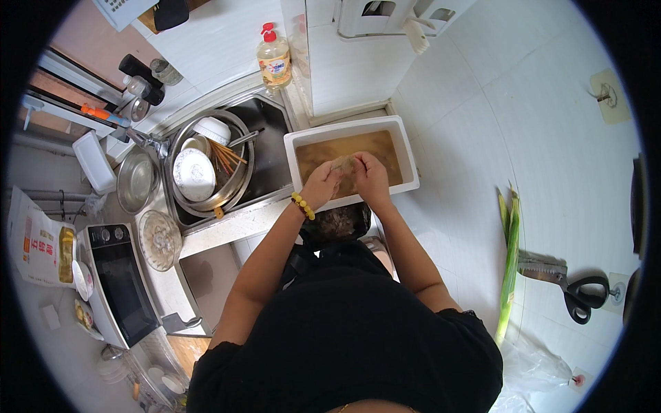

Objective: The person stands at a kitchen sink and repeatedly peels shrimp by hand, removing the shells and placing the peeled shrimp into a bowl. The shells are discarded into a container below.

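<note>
Both hands are together over a white rectangular tub (411, 155) that holds murky brown water (377, 142). Between the fingertips is a small greyish-brown, soft-looking piece (343, 164); I cannot tell what it is. My left hand (321, 184), with a yellow bead bracelet (303, 205) at its wrist, grips the piece from the left. On the other side, the fingers of my right hand (373, 180) pinch it too. Darker shapes show dimly under the water. Just below the tub's near edge, a black-lined bin (338, 223) contains brownish scraps.
Left of the tub, a sink (268, 149) holds a large steel basin (245, 175) with bowls and chopsticks. A pump bottle (273, 59) stands behind. A microwave oven (124, 289) is at the left. Scissors (568, 286) and scallion-like stalks (508, 268) hang along the right wall.
</note>
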`<state>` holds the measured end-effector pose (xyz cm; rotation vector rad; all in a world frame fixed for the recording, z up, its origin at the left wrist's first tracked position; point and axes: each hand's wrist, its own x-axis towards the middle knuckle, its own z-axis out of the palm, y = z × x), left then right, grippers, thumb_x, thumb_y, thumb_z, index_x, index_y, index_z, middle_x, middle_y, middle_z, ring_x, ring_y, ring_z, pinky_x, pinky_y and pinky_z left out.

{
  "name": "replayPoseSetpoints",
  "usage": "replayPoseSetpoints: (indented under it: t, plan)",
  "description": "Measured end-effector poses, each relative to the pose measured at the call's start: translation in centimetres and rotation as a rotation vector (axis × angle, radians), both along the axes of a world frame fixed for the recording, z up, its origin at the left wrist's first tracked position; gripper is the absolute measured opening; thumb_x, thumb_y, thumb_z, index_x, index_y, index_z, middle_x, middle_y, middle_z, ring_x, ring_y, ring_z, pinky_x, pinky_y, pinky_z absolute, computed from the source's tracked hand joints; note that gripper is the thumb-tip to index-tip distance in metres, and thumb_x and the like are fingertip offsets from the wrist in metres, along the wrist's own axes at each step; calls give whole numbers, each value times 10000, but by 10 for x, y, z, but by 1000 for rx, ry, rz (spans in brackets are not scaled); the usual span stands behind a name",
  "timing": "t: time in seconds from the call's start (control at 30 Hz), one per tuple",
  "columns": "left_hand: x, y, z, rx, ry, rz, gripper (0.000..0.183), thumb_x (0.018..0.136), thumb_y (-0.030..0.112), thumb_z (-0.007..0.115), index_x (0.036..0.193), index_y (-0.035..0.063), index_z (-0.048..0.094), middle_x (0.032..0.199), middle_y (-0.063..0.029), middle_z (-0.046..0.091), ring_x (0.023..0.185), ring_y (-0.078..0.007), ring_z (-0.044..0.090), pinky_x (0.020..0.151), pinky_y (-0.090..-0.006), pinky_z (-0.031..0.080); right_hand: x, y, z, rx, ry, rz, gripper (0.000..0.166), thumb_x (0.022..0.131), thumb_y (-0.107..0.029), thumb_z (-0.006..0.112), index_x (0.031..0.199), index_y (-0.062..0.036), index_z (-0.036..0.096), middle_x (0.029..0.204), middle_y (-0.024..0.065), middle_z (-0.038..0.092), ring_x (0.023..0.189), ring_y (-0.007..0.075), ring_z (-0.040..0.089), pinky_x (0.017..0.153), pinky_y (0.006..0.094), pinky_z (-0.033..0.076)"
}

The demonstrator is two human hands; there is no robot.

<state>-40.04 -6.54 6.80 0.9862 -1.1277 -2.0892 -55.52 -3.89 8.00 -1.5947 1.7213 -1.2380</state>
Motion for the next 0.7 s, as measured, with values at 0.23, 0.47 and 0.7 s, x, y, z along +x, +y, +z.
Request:
replayPoseSetpoints:
  t: [0.23,0.47,0.7]
  plan:
    - [11,1,5,-14,19,-18,146,991,203,400,947,82,469,659,22,430,506,-66,381,446,-206,314,-10,-3,1,44,-31,34,113,882,-59,525,932,8,601,749,107,616,677,182,598,634,294,471]
    - [6,4,12,-104,-14,45,220,1011,257,367,917,78,456,654,14,435,503,-68,405,440,-204,324,-3,-1,5,89,-119,34,126,878,-92,534,939,-4,601,769,151,626,694,278,609,643,346,472]
    - [2,10,4,-241,-56,133,224,1012,237,357,857,89,422,638,20,422,489,-58,385,433,-207,316,-3,-3,-1,196,-349,53,142,913,-95,521,905,13,612,691,29,585,629,95,529,583,242,430]
